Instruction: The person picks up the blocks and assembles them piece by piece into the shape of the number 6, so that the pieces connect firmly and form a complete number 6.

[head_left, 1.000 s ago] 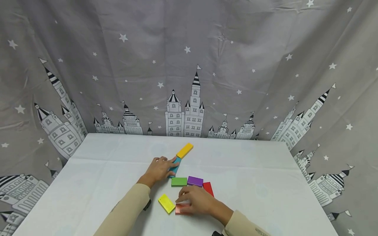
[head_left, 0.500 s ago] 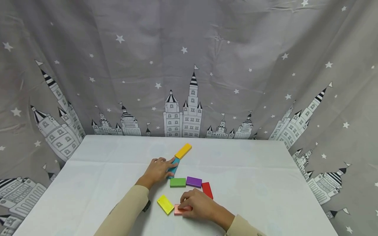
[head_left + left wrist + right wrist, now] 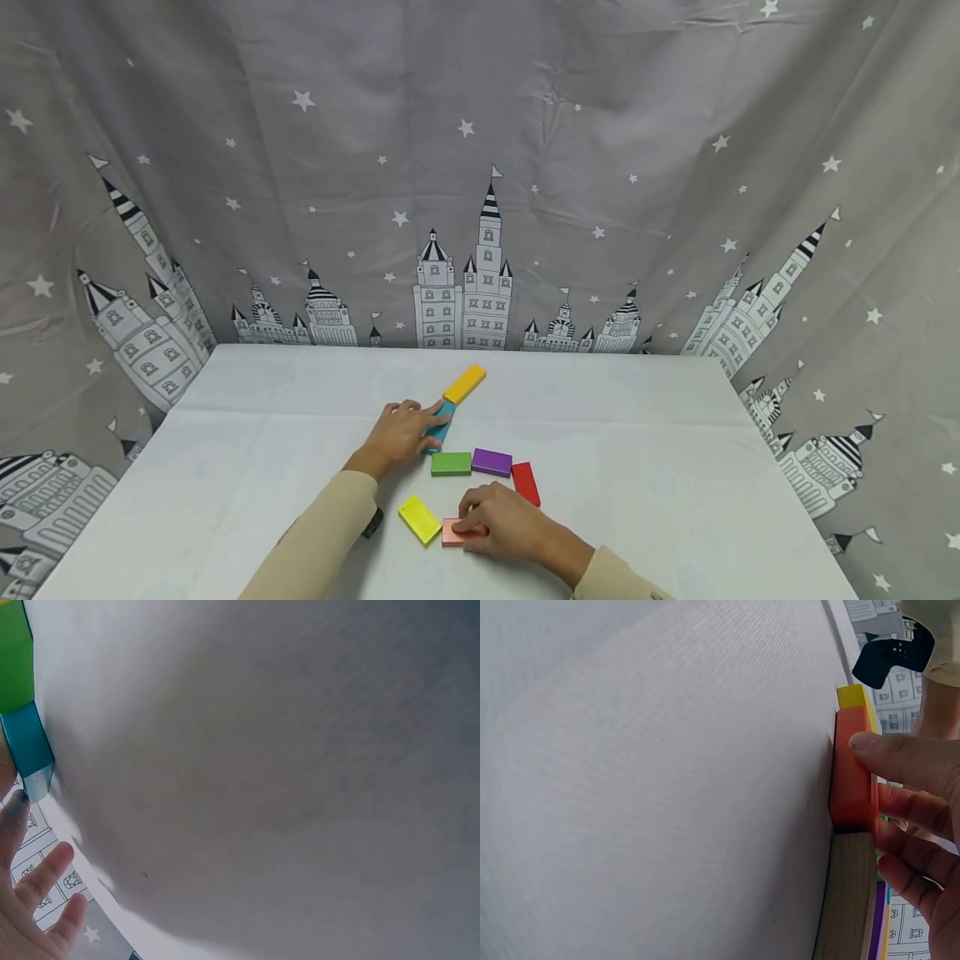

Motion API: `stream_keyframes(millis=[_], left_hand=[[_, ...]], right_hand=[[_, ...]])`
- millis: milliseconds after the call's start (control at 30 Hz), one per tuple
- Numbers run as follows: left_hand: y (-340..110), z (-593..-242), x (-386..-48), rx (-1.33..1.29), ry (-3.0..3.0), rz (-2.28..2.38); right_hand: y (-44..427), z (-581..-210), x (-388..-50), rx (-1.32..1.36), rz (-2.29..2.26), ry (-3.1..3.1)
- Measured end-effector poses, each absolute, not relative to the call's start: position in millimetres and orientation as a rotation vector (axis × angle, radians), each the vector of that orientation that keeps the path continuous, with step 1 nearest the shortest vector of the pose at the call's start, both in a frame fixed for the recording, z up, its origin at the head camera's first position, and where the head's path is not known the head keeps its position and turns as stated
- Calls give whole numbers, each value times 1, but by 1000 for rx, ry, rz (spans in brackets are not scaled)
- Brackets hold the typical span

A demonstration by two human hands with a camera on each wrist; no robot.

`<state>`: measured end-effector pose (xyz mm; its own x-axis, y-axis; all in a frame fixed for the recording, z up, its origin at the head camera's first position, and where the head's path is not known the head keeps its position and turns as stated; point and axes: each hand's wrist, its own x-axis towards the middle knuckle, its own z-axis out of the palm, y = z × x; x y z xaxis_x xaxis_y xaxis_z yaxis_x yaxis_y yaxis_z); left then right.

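My left hand (image 3: 399, 432) pinches a blue block (image 3: 441, 429) between thumb and fingers; its far end meets an orange-yellow block (image 3: 465, 384), its near end a green one (image 3: 451, 464). A purple block (image 3: 492, 462) and a tilted red block (image 3: 527, 483) continue to the right. Nearer me, my right hand (image 3: 506, 521) pinches a pink block (image 3: 452, 533), partly covered by its fingers, whose left end meets a slanted yellow block (image 3: 419, 520). In the right wrist view, the thumb lies on this block (image 3: 851, 772), and a wood-coloured block side (image 3: 847, 892) adjoins it.
A white cloth (image 3: 645, 433) covers the table, its far edge against a grey curtain (image 3: 555, 217) printed with stars and castles. Black wrist gear (image 3: 372, 523) shows beside the left sleeve (image 3: 318, 533).
The right hand has shifted slightly, and its fingers now lie over the right part of the pink block. The left hand keeps its grip on the blue block. The head view has moved a little.
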<state>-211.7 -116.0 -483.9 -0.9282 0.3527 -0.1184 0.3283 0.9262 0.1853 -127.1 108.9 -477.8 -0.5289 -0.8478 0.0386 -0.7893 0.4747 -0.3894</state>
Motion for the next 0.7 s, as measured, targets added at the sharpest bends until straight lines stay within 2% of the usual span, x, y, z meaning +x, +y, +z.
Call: stream_keyframes(millis=[700], left_hand=[[-108, -473, -215, 511, 2925, 148]], right_hand=[[105, -483, -126, -1383, -583, 2563]])
